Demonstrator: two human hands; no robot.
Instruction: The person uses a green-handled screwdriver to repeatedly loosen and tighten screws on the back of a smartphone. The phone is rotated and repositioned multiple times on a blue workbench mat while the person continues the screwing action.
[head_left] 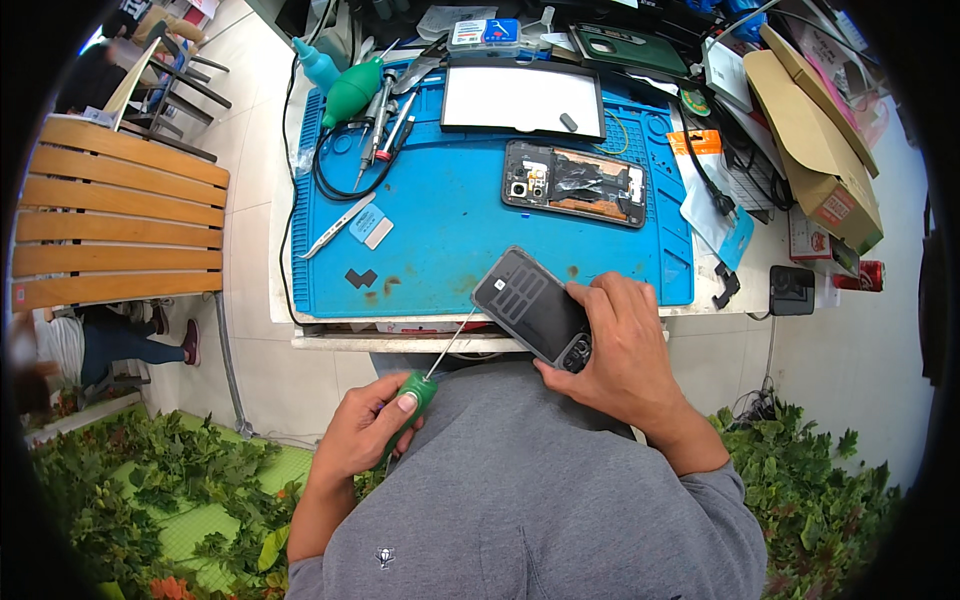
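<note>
My left hand (370, 425) is closed around a green tool (411, 394) with a long, thin metal shaft. The shaft's tip meets or nearly meets the left edge of a dark phone back cover (535, 305); I cannot tell if they touch. My right hand (622, 345) grips that cover by its right edge and lower corner, thumb below and fingers above. The cover is tilted at the mat's front edge, with grey pads and camera openings on its face. Farther back, an opened phone (575, 183) lies on the blue mat (450, 240), its inner parts exposed.
Left on the mat are tweezers (337, 226), a small blue-and-white block (371, 227), black pieces (360, 279) and a green bulb blower (352, 92). A white-topped tray (522, 97) stands behind the opened phone. At right are a cardboard box (815, 150) and plastic packets (715, 200).
</note>
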